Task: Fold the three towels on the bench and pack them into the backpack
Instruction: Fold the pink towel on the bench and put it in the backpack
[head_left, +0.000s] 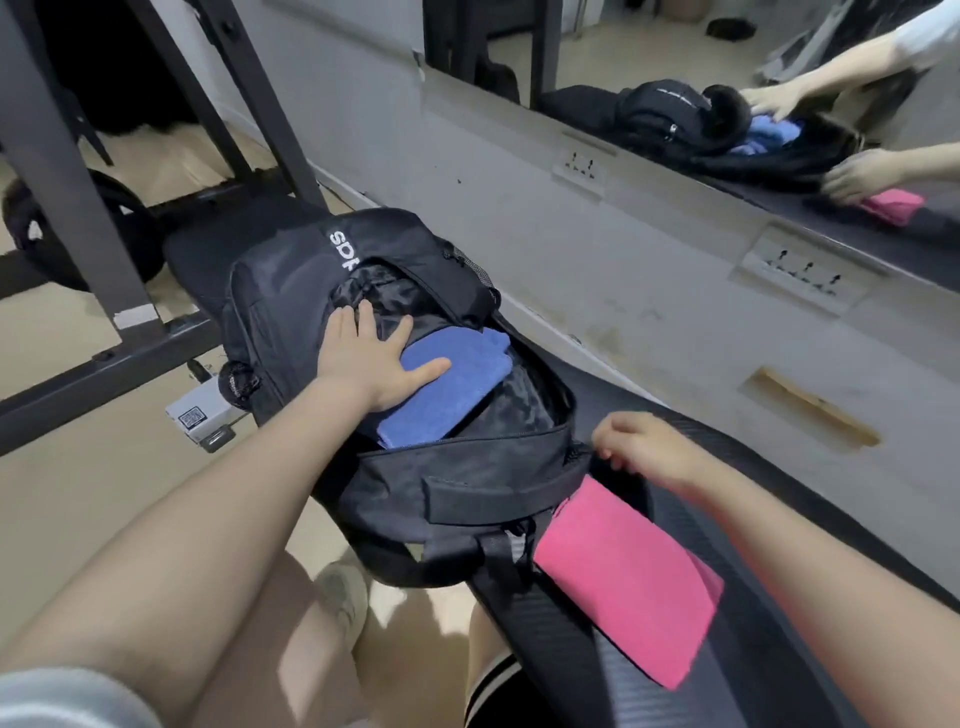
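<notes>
Packing step in hand: left hand (370, 358) flat, fingers spread, pressing blue towel (447, 384) into open backpack (291, 291) on worktop (779, 499)
Right hand (641, 452) loosely curled at backpack rim, grip unclear
Folded pink towel (623, 582) on worktop beside backpack; likely next in
Third towel not visible

The black backpack (322, 280) is matt woven cloth with a shiny, crinkled lining. The blue towel (447, 384) inside looks soft and nappy; the pink towel (623, 582) is smoother cloth. The bench (727, 467) has ribbed, faintly glossy black padding.
</notes>
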